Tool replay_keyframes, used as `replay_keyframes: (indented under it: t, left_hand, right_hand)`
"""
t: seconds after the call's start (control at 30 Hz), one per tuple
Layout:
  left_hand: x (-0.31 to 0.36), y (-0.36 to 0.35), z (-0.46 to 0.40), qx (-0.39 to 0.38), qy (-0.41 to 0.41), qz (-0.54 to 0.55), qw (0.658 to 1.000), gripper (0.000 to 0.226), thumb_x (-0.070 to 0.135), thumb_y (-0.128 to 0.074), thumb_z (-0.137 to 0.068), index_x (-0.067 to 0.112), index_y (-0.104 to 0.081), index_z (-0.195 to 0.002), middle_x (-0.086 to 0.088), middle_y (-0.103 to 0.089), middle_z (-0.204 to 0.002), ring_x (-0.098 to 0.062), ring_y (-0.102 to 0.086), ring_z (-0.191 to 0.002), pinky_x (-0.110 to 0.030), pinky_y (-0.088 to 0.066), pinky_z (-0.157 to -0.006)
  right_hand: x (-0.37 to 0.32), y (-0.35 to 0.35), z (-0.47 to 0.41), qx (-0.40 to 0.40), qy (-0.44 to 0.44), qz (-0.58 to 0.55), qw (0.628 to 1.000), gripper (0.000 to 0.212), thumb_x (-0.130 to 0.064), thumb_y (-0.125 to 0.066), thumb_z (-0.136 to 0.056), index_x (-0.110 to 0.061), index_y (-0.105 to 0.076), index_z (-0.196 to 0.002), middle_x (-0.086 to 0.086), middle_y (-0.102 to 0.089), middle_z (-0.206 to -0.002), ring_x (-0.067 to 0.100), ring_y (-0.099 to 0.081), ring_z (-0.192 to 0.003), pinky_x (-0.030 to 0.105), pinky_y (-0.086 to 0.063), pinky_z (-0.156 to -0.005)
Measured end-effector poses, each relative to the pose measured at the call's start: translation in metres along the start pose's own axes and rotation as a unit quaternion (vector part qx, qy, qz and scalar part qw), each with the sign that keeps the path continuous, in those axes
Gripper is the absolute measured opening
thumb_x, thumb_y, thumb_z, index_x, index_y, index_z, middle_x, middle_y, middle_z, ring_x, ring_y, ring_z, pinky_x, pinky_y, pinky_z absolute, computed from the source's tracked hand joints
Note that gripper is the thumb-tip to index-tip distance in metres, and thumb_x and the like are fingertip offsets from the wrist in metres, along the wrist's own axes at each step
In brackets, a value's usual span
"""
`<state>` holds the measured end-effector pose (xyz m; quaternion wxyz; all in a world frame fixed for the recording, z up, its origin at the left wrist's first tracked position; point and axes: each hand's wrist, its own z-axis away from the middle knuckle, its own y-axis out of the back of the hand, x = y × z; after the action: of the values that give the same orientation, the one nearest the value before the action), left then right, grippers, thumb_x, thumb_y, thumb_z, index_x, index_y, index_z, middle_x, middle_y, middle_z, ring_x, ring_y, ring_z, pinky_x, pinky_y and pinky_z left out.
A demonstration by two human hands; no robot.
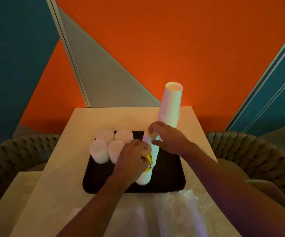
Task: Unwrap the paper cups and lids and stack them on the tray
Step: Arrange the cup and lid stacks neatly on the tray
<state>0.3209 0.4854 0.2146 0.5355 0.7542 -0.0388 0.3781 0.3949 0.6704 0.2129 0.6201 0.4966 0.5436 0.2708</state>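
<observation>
Mostly done: left fingers (139,147) clasp a short cup stack (147,161) mid-tray, right fingers (153,130) pinching its top. Four lid piles (111,146) fill the tray's (169,175) far-left corner, a tall cup stack (170,106) its far-right. Empty wrap (164,209) litters the pale tabletop's (66,168) near edge; orange wall (172,40) behind.

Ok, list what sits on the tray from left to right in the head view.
Four lid stacks → left hand → cup stack being gripped → right hand, with the tall cup stack behind it.
</observation>
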Motion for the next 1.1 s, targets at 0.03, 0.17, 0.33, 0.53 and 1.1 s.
replay_keyframes:
  t: [0.03, 0.17, 0.33, 0.53, 1.1]
  left_hand:
    - [-0.002, 0.001, -0.006, -0.002, 0.003, -0.001, 1.000, 0.037, 0.001, -0.070, -0.076, 0.010, -0.068, -0.112, -0.002, -0.061, -0.112, -0.020, -0.055, -0.101, -0.028, -0.044, -0.085]
    - [-0.010, 0.004, -0.032, -0.009, 0.042, 0.008, 0.999, 0.047, 0.001, -0.070, -0.076, 0.013, -0.063, -0.120, -0.002, -0.061, -0.120, -0.025, -0.056, -0.106, -0.038, -0.048, -0.088]
    - [-0.020, 0.005, -0.059, -0.028, 0.064, 0.025, 0.997, 0.056, -0.002, -0.070, -0.076, 0.019, -0.056, -0.127, -0.002, -0.059, -0.125, -0.024, -0.054, -0.110, -0.037, -0.050, -0.090]
    - [-0.029, 0.004, -0.071, -0.038, 0.061, -0.004, 0.997, 0.052, 0.014, -0.076, -0.079, 0.025, -0.058, -0.126, -0.003, -0.053, -0.129, -0.026, -0.055, -0.112, -0.043, -0.052, -0.095]
    - [-0.040, -0.003, -0.087, 0.034, 0.059, 0.030, 0.997, 0.036, 0.002, -0.073, -0.083, 0.021, -0.065, -0.113, -0.001, -0.057, -0.124, -0.019, -0.054, -0.109, -0.034, -0.054, -0.088]
  right_hand:
    - [0.001, 0.003, -0.004, -0.010, -0.022, 0.009, 1.000, 0.040, -0.019, -0.071, -0.091, -0.025, -0.048, -0.123, -0.008, -0.051, -0.138, 0.025, -0.055, -0.117, 0.047, -0.051, -0.091]
    - [0.008, 0.011, -0.020, -0.029, -0.057, 0.017, 0.998, 0.067, -0.009, -0.066, -0.095, -0.027, -0.036, -0.152, -0.001, -0.042, -0.156, 0.030, -0.049, -0.134, 0.052, -0.048, -0.100]
    - [0.016, 0.018, -0.037, -0.041, -0.045, 0.049, 0.997, 0.067, -0.005, -0.068, -0.093, -0.022, -0.040, -0.152, -0.001, -0.046, -0.153, 0.026, -0.047, -0.136, 0.052, -0.046, -0.106]
    - [0.022, 0.019, -0.052, -0.042, -0.041, 0.051, 0.997, 0.069, -0.002, -0.070, -0.090, -0.021, -0.043, -0.151, 0.000, -0.047, -0.153, 0.026, -0.045, -0.138, 0.050, -0.043, -0.109]
    - [0.029, 0.017, -0.062, -0.048, -0.034, 0.022, 0.998, 0.068, -0.005, -0.074, -0.087, -0.018, -0.046, -0.148, 0.008, -0.049, -0.147, 0.029, -0.046, -0.133, 0.043, -0.041, -0.110]
